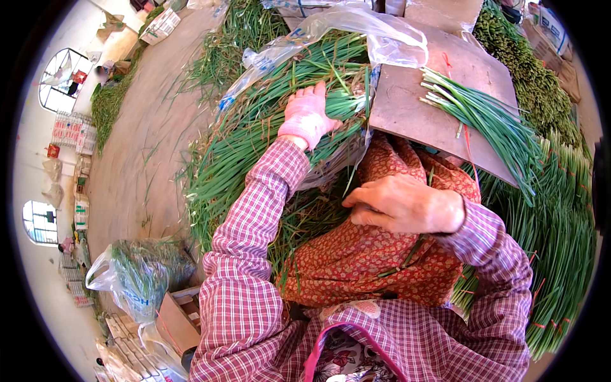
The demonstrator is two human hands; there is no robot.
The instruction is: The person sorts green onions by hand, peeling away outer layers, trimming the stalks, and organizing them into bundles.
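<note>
My left hand [307,116], in a pink covering that leaves the fingertips bare, lies with fingers apart on a big heap of green onions [245,143]. Clear plastic sheeting [337,25] edges that heap. Over my lap, in a red flowered cloth [375,254], hovers my right hand [407,204]. Its fingers are bent and pressed together, and whatever they might hold is hidden. Just beyond it, a small bunch of green onions [477,114] rests on a brown board [407,102], white ends to the left. A red tie [468,143] hangs by the board's near edge.
Tied green onion bundles [554,254] are stacked at my right. Another green pile [525,70] stands at the far right. A stuffed plastic bag [143,274] and a cardboard box [178,318] sit at lower left. Crates [73,130] line the wall; another person [114,69] is far left.
</note>
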